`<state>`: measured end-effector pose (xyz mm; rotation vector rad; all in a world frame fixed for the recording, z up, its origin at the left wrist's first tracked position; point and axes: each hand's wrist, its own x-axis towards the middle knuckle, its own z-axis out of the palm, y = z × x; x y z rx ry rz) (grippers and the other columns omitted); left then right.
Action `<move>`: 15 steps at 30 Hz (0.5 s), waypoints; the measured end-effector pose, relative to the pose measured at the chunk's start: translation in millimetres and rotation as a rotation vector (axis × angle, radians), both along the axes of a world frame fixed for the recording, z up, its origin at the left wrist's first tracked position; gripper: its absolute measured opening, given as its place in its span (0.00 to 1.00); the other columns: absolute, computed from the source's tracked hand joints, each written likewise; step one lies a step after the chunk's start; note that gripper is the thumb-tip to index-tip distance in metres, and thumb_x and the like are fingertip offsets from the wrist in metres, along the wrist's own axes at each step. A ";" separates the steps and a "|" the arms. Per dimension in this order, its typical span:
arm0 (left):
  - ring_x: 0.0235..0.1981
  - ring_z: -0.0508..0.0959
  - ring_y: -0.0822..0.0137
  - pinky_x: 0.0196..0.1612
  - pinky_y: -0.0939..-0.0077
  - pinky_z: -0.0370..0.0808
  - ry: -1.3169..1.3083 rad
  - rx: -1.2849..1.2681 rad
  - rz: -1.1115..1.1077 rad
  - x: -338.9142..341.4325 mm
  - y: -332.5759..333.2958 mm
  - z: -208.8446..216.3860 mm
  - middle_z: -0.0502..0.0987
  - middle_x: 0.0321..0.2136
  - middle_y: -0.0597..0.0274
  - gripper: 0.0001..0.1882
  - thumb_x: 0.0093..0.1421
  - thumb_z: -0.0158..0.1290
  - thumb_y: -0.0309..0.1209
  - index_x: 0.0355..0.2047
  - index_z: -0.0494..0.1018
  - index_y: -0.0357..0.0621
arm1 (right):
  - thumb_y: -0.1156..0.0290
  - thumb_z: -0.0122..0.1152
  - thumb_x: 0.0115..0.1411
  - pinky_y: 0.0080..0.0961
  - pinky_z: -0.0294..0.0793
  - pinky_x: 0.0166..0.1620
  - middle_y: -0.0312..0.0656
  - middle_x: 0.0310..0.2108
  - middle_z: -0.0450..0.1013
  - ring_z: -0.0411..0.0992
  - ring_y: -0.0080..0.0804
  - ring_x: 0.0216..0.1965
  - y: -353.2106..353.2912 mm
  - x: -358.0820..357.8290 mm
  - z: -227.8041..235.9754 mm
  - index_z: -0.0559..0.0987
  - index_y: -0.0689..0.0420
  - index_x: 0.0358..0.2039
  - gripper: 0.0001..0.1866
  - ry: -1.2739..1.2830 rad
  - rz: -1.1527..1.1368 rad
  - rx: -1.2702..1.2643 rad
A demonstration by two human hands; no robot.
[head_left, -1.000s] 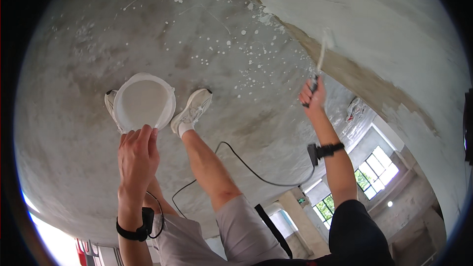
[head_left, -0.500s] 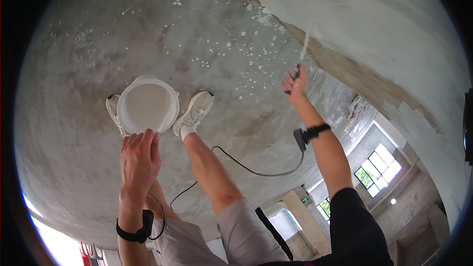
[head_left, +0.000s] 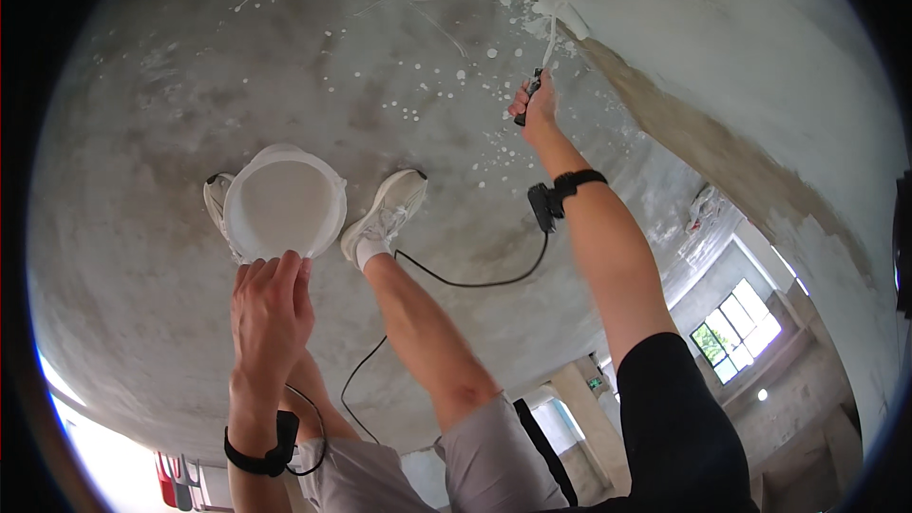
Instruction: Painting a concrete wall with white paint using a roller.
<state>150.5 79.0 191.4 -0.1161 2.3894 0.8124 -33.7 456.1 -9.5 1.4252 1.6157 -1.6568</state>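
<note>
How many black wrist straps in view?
2. Left strap: on the wrist of the left hand, which holds the white bucket by its rim. Right strap: on the wrist of the right hand, which grips the paint roller. No others visible.

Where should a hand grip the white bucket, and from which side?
The bucket is probably best pinched at its rim, coming from the person's side: the open mouth faces up, leaving that edge exposed; shoes show left and right of it, and the left hand grips the near edge.
</note>
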 end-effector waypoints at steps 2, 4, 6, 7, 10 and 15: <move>0.25 0.72 0.55 0.36 0.63 0.69 0.034 -0.013 -0.004 -1.6 0.8 3.6 0.72 0.19 0.56 0.07 0.60 0.50 0.26 0.26 0.66 0.40 | 0.42 0.36 0.66 0.27 0.53 0.16 0.33 0.10 0.55 0.52 0.26 0.09 -1.2 4.6 32.2 0.64 0.52 0.22 0.27 0.033 0.002 -0.038; 0.25 0.72 0.55 0.37 0.63 0.69 0.037 -0.005 -0.005 -2.6 2.1 7.4 0.73 0.19 0.56 0.07 0.61 0.50 0.26 0.26 0.66 0.40 | 0.41 0.35 0.66 0.26 0.52 0.15 0.32 0.10 0.54 0.51 0.25 0.09 5.9 13.7 71.7 0.64 0.51 0.22 0.27 0.021 0.063 -0.079; 0.25 0.72 0.55 0.37 0.62 0.69 0.054 0.017 0.002 -7.0 6.8 12.1 0.73 0.20 0.56 0.07 0.61 0.50 0.26 0.26 0.66 0.40 | 0.41 0.35 0.66 0.25 0.53 0.15 0.31 0.10 0.54 0.51 0.25 0.09 16.9 17.0 122.1 0.64 0.50 0.22 0.27 0.053 0.114 -0.061; 0.26 0.73 0.55 0.37 0.62 0.69 0.068 0.023 -0.002 -9.1 8.7 15.0 0.73 0.20 0.55 0.07 0.61 0.50 0.26 0.26 0.66 0.40 | 0.40 0.34 0.66 0.25 0.53 0.15 0.31 0.10 0.54 0.51 0.24 0.09 21.4 18.7 145.4 0.64 0.50 0.22 0.28 0.070 0.161 -0.061; 0.26 0.73 0.54 0.37 0.62 0.69 0.068 0.035 -0.027 -17.3 11.2 29.0 0.73 0.20 0.55 0.07 0.61 0.49 0.27 0.26 0.67 0.40 | 0.40 0.34 0.66 0.24 0.53 0.14 0.30 0.10 0.54 0.50 0.23 0.08 30.9 21.0 212.5 0.64 0.50 0.23 0.28 0.055 0.158 -0.064; 0.26 0.73 0.53 0.37 0.61 0.69 0.103 0.071 -0.038 -24.0 13.8 50.6 0.73 0.20 0.55 0.07 0.61 0.49 0.27 0.26 0.67 0.40 | 0.41 0.34 0.67 0.22 0.52 0.13 0.29 0.10 0.54 0.49 0.22 0.07 34.5 32.8 303.0 0.65 0.50 0.23 0.27 0.095 0.130 0.011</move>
